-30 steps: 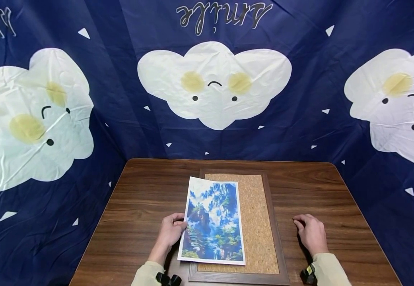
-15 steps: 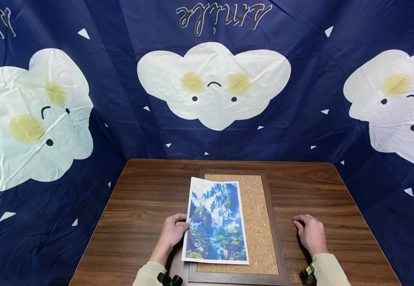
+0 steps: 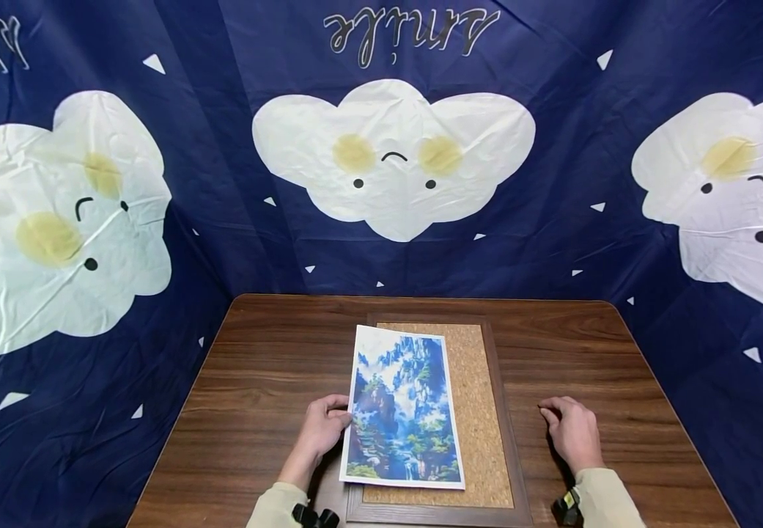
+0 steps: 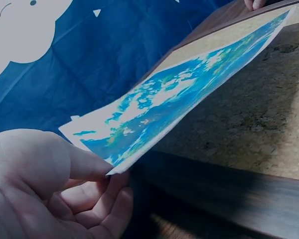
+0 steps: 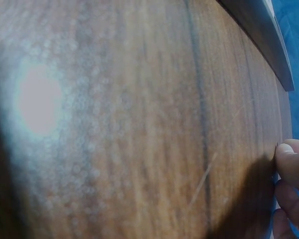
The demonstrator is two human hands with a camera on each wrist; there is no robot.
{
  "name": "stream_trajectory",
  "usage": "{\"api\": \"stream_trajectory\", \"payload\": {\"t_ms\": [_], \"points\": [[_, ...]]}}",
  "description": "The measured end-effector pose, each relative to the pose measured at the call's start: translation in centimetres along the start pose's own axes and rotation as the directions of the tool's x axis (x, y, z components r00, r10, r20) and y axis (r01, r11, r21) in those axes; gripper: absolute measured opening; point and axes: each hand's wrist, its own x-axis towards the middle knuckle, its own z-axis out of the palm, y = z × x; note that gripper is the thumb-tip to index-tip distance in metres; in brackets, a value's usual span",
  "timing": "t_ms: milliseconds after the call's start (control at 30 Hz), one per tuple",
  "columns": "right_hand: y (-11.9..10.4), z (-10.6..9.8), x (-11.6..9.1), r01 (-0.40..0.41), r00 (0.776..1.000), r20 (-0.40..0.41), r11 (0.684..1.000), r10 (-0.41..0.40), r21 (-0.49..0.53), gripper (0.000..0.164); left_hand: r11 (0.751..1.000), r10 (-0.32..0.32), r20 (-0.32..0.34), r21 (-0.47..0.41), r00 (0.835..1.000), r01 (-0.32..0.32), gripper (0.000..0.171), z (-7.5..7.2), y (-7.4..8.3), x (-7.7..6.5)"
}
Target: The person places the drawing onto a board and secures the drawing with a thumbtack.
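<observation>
Fingers [image 4: 117, 204] and thumb of the left hand [image 3: 322, 427] pinch the print [image 3: 404, 411] by its left edge, holding it over the cork board [image 3: 483, 418], forearm angled in from the near side. Over to the right hand [image 3: 574, 433], low at the table [image 3: 275, 352] right of the board, fingers bent; whether they grip something tiny, I can't tell. The left wrist view reveals what the head view doesn't: a gap beneath the bowed print.
</observation>
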Motion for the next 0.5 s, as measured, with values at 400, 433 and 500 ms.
{"api": "stream_trajectory", "payload": {"t_ms": [400,433,500], "points": [[0.18,0.06,0.01,0.023,1.000,-0.015,1.000,-0.022,0.013,0.011,1.000,0.000,0.034,-0.028,0.999,0.001,0.030,0.69,0.76,-0.10],[0.17,0.05,0.00,0.021,1.000,-0.013,1.000,-0.021,0.012,0.011,0.999,0.002,0.037,-0.032,0.999,0.000,0.030,0.74,0.77,-0.11],[0.15,0.05,-0.02,0.016,1.000,-0.006,1.000,-0.016,0.009,0.010,1.000,0.004,0.043,-0.030,0.999,-0.003,0.030,0.84,0.70,-0.10]]}}
